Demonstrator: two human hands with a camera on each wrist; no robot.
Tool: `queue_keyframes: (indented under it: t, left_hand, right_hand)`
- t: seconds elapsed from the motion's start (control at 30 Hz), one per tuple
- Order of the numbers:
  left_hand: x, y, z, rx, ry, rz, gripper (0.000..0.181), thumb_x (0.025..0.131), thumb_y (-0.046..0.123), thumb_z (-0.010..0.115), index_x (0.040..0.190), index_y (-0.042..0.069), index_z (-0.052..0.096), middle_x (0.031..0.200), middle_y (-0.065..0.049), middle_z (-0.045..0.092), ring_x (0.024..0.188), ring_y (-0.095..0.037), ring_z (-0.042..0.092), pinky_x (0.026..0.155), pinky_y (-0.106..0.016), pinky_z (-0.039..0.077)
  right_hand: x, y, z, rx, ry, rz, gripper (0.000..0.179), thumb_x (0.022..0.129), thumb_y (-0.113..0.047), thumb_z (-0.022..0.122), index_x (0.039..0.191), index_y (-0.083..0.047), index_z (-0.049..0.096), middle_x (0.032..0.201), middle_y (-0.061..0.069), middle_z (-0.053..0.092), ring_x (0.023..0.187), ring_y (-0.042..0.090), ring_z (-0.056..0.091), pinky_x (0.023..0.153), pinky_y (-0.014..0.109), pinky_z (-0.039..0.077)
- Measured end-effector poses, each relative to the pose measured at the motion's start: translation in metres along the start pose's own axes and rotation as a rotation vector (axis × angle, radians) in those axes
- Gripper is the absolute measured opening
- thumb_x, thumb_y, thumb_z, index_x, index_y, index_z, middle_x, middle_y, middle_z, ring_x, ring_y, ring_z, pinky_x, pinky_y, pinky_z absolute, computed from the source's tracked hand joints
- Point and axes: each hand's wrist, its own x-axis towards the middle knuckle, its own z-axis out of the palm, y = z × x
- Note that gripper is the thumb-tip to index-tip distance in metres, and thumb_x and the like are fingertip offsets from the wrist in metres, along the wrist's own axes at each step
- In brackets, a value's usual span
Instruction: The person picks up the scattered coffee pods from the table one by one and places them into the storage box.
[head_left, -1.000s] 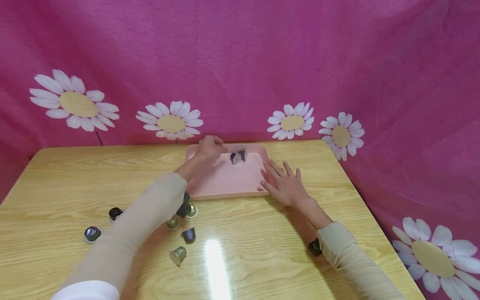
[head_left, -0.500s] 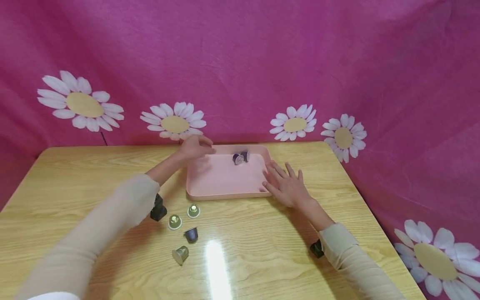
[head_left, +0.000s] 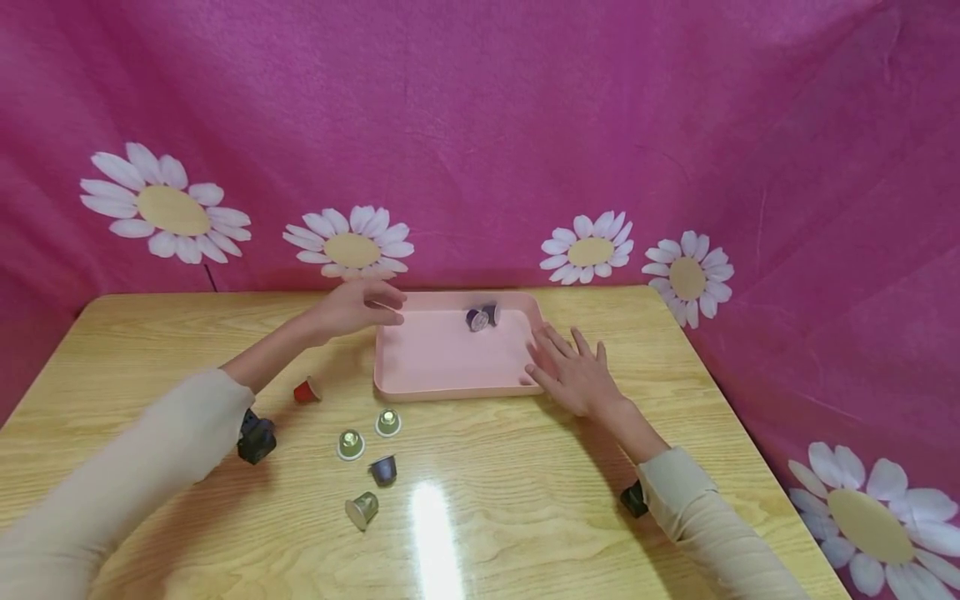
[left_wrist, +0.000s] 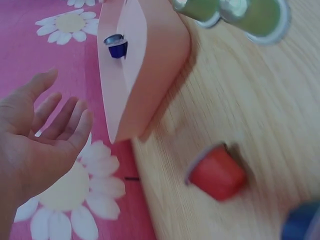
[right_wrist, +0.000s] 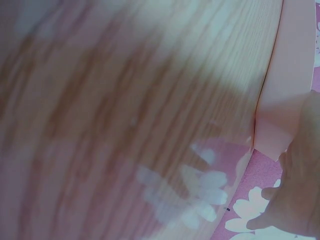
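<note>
My left hand (head_left: 356, 307) hovers at the left back corner of the pink tray (head_left: 450, 358), holding nothing, its fingers loosely bent. In the left wrist view its palm shows bare. My right hand (head_left: 576, 375) lies with spread fingers against the tray's right side. Two dark purple coffee capsules (head_left: 477, 320) lie together near the tray's back wall. On the table below my left forearm is a red coffee capsule (head_left: 306, 391), tipped on its side. Two green capsules (head_left: 350, 444) stand rim down before the tray, with a dark grey-blue capsule (head_left: 383, 471) and an olive capsule (head_left: 363, 509) nearer me.
The wooden table (head_left: 510, 467) ends at a pink cloth (head_left: 480, 150) printed with daisies, close behind the tray. A blue capsule (left_wrist: 302, 222) shows partly at the left wrist view's corner. A black wrist device (head_left: 257, 437) hangs under the left sleeve.
My left hand has drawn back leftward from inside the tray to its corner. The red capsule has come into sight, while the left forearm now covers the dark capsules at left. My right hand stays put.
</note>
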Motion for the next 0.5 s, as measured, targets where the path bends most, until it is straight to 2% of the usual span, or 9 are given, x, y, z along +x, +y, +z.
queue_keyframes:
  t: [0.17, 0.27, 0.5]
  left_hand:
    - [-0.024, -0.009, -0.013, -0.016, 0.01, 0.009, 0.042, 0.094, 0.013, 0.071, 0.129, -0.006, 0.061, 0.13, -0.024, 0.06, 0.121, -0.036, 0.055, 0.103, -0.049, 0.044]
    - [-0.04, -0.014, -0.02, -0.028, 0.018, -0.012, 0.045, 0.094, 0.015, 0.07, 0.132, -0.006, 0.058, 0.132, -0.025, 0.058, 0.122, -0.036, 0.055, 0.102, -0.048, 0.045]
    - [-0.08, -0.026, -0.038, 0.01, 0.055, -0.063, 0.05, 0.096, 0.023, 0.07, 0.136, -0.003, 0.056, 0.136, -0.024, 0.056, 0.123, -0.036, 0.055, 0.094, -0.03, 0.049]
  right_hand:
    - [-0.001, 0.001, 0.001, 0.004, -0.007, 0.004, 0.072, 0.101, -0.061, 0.037, 0.16, -0.021, 0.025, 0.165, 0.001, 0.019, 0.147, 0.046, 0.013, 0.106, 0.076, 0.008]
    - [-0.001, 0.001, 0.002, 0.002, -0.006, 0.007, 0.072, 0.101, -0.061, 0.037, 0.16, -0.021, 0.025, 0.165, 0.001, 0.019, 0.147, 0.045, 0.012, 0.106, 0.076, 0.008]
    - [0.0, 0.001, 0.001, 0.011, -0.004, 0.004, 0.072, 0.101, -0.061, 0.037, 0.16, -0.021, 0.026, 0.165, 0.001, 0.018, 0.147, 0.045, 0.012, 0.107, 0.076, 0.006]
